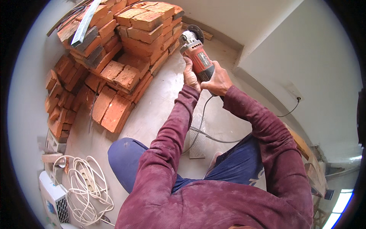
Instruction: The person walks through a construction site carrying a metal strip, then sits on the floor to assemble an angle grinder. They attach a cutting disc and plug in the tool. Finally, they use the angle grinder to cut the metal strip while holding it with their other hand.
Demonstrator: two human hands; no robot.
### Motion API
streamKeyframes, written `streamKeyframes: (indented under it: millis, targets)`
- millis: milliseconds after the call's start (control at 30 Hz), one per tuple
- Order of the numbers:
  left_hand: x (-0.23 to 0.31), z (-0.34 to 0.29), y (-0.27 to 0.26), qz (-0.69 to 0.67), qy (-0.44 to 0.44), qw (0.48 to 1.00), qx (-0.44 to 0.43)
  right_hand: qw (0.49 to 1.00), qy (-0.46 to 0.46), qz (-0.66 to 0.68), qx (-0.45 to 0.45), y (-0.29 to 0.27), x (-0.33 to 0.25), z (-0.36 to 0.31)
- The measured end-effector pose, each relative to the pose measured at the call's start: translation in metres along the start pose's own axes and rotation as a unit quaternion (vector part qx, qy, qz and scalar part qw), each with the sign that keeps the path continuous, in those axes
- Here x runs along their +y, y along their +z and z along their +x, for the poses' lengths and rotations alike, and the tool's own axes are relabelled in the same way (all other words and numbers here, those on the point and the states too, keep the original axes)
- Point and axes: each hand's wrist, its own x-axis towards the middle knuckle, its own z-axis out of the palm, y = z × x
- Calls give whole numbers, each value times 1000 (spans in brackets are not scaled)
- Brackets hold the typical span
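An angle grinder (pixel 202 61) with a red and black body, silver gear head and dark disc (pixel 196 33) is held out in front of me, its head pointing away. My left hand (pixel 191 75) is closed around the left side of its body, thumb lying along it. From the right, my right hand (pixel 219 79) grips the black rear part. Whether the disc is spinning cannot be told. A dark cable (pixel 207 105) trails from the grinder's back end toward my legs. On the floor below lies a grey, ridged flat piece (pixel 197 143), partly crossed by the cable.
Stacked red bricks (pixel 143 42) rise at the far left, with a metal profile (pixel 86 23) on top. A coiled white extension cord (pixel 88 187) and a white box (pixel 53 196) sit at lower left. A plug (pixel 298 99) is in the right wall, near wooden boards (pixel 299 141).
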Motion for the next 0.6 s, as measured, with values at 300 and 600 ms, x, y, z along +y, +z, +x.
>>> streamKeyframes:
  millis: [300,600]
  targets:
    - [9,8,-1,-37,-11,998,45,999,-17,-47,6,11,-6,0]
    - [-11,5,-12,16,-68,997,15,996,26,-76,-34,5,22,12]
